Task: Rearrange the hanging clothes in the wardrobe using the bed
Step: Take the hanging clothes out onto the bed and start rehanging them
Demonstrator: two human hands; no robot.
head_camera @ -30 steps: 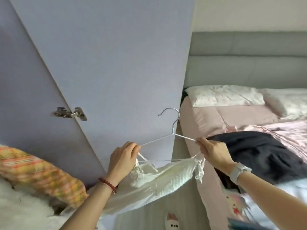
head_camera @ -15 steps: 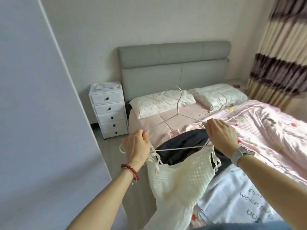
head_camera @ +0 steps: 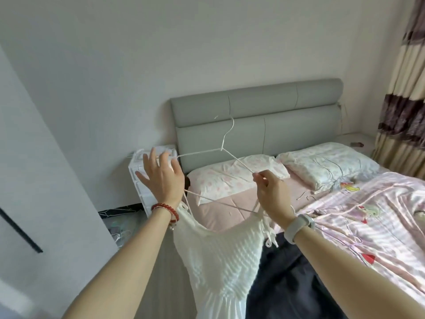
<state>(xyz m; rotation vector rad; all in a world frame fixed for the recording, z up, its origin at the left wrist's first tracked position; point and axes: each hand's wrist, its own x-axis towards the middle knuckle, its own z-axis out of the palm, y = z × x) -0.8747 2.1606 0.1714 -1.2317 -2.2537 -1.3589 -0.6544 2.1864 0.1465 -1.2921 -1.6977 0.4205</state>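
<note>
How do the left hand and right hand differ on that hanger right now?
The left hand is open with fingers spread, gripping nothing, while the right hand pinches the white wire hanger on its sloping arm. The left hand wears a red bead bracelet; the right wears a white watch. Both are raised at about the same height above the hanging white dress.

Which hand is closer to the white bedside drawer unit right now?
Left. The left hand is spread open directly in front of the drawer unit, overlapping it in view. The right hand pinches the wire hanger over the pillow, farther right.
</note>
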